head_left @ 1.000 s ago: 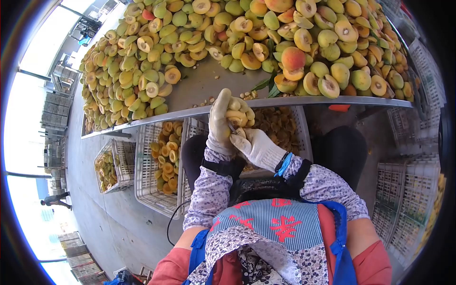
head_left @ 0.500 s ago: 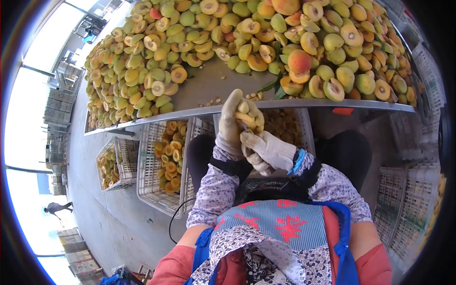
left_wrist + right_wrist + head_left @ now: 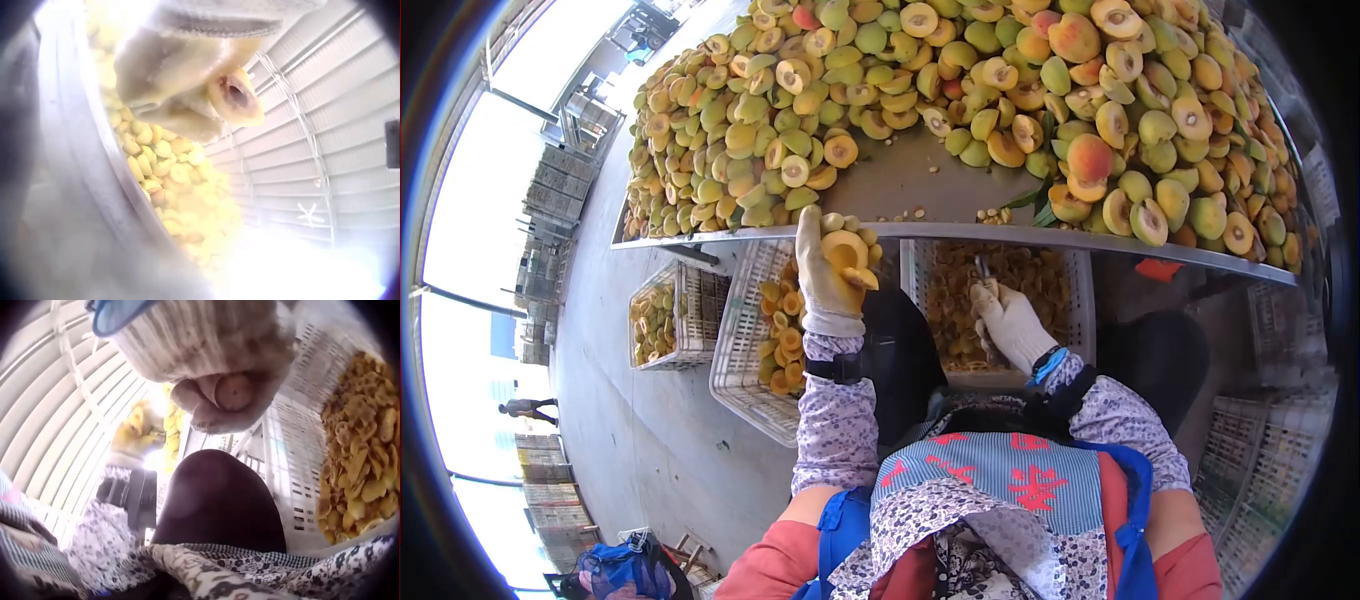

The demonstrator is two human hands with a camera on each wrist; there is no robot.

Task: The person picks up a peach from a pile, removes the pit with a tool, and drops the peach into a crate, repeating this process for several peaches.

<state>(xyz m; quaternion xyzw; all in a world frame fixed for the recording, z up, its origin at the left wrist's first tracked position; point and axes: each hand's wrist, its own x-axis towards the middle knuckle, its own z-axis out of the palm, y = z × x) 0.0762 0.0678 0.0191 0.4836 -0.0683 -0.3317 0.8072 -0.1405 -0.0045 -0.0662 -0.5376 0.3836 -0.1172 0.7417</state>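
In the head view my gloved left hand [image 3: 828,275] holds a hollowed yellow peach half [image 3: 842,250] against its fingers, with a second peach piece [image 3: 861,278] at the palm's edge. The left wrist view shows one cut peach piece [image 3: 237,99] with a dark reddish hollow beside the glove. To the right, my gloved right hand [image 3: 1012,325] grips a small tool with a metal tip [image 3: 982,265]. The round butt of its handle [image 3: 235,392] shows between the curled fingers in the right wrist view. This hand is over a crate [image 3: 1083,310] of brownish peach scraps [image 3: 960,300].
A metal-edged table [image 3: 1000,233] bears a large heap of halved peaches [image 3: 750,140]. Below it, a white crate [image 3: 735,370] of peach halves stands left of my knees, with a smaller crate [image 3: 690,315] beyond. Stacked crates [image 3: 1260,470] stand at the right.
My hands have come apart: the left moved leftward with the peach, the right moved over the scrap crate with the tool. The head view has shifted, so the table appears further right.
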